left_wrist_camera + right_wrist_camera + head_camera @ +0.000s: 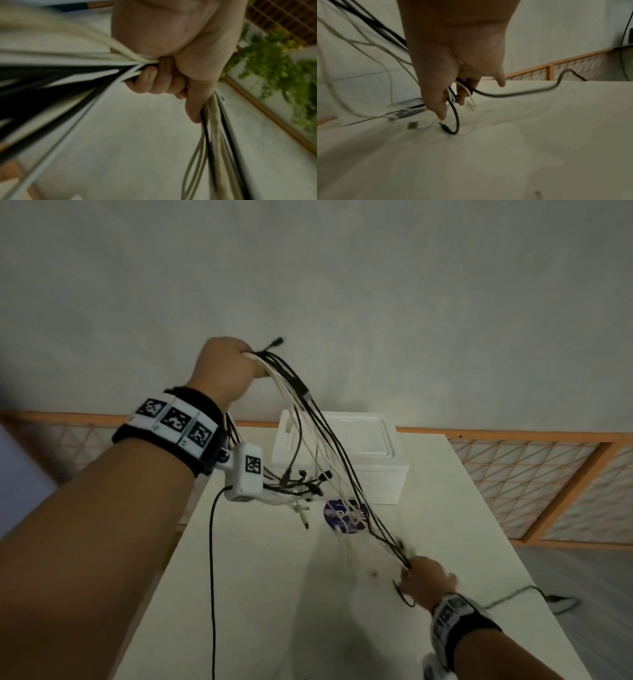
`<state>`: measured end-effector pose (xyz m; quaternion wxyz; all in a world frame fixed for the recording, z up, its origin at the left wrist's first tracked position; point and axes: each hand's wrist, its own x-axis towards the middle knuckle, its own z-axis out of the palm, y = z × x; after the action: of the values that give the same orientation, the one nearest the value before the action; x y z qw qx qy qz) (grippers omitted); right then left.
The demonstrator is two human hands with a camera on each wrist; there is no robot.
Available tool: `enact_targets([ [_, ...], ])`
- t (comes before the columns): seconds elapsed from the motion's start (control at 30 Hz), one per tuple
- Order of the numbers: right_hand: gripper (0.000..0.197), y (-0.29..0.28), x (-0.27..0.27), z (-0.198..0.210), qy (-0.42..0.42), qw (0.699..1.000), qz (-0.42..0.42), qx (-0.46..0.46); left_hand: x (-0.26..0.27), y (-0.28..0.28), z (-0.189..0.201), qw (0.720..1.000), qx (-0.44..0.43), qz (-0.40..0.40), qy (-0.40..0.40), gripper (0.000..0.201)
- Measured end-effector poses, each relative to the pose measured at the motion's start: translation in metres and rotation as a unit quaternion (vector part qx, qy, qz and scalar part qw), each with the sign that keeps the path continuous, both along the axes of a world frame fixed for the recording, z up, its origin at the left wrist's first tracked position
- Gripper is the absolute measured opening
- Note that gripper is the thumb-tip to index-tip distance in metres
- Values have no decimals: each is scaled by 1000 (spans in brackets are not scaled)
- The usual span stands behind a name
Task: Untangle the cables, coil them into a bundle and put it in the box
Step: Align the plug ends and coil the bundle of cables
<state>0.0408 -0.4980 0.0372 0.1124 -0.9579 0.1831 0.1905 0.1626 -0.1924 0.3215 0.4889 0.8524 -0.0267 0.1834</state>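
My left hand is raised high above the table and grips a bunch of black and white cables in its fist. The strands run down to the right into my right hand, low over the table, which pinches their lower ends. Loose plug ends hang under my left wrist. One black cable trails from my right hand over the table's right edge. The white box stands closed at the far end of the table.
The cream table stretches toward me. A round blue-and-white disc lies just in front of the box. A black wrist-camera lead hangs from my left arm. An orange lattice fence runs behind the table.
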Motion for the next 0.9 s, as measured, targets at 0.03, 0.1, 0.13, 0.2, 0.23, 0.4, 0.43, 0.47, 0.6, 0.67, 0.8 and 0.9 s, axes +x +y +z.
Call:
enact_targets([
  [0.03, 42, -7, 0, 0, 19, 1000, 3, 7, -1, -2, -3, 999, 47, -8, 4, 13],
  [0.1, 70, -12, 13, 8, 24, 998, 27, 48, -1, -9, -13, 995, 101, -16, 13, 15],
  [0.13, 77, -11, 22, 19, 13, 996, 43, 75, -1, -12, -19, 993, 118, -19, 18, 16],
  [0.2, 80, -4, 40, 55, -34, 987, 71, 141, -3, -20, -31, 987, 156, -26, 31, 22],
  [0.23, 77, 2, 47, 76, -64, 978, 80, 184, -5, -23, -37, 983, 178, -32, 35, 25],
  [0.4, 76, 59, 50, 193, -414, 829, 130, 354, -21, -46, -59, 947, 314, -69, 22, 26],
  [0.43, 80, 73, 51, 205, -441, 817, 187, 322, -25, -52, -63, 939, 335, -80, 14, 20],
  [0.47, 80, 87, 53, 211, -436, 818, 234, 293, -28, -56, -65, 934, 345, -92, 6, 14],
  [0.6, 49, 110, 67, 183, -377, 866, 187, 268, -26, -50, -67, 954, 282, -99, -3, 23],
  [0.67, 33, 101, 68, 151, -341, 880, 127, 304, -22, -37, -66, 965, 248, -86, 12, 25],
  [0.8, 14, 58, 52, 68, -218, 942, 96, 237, -7, 1, -57, 987, 157, -30, 28, 27],
  [0.9, 18, 10, 19, 5, -146, 978, 46, 141, 4, 30, -46, 995, 97, 21, 33, 31],
])
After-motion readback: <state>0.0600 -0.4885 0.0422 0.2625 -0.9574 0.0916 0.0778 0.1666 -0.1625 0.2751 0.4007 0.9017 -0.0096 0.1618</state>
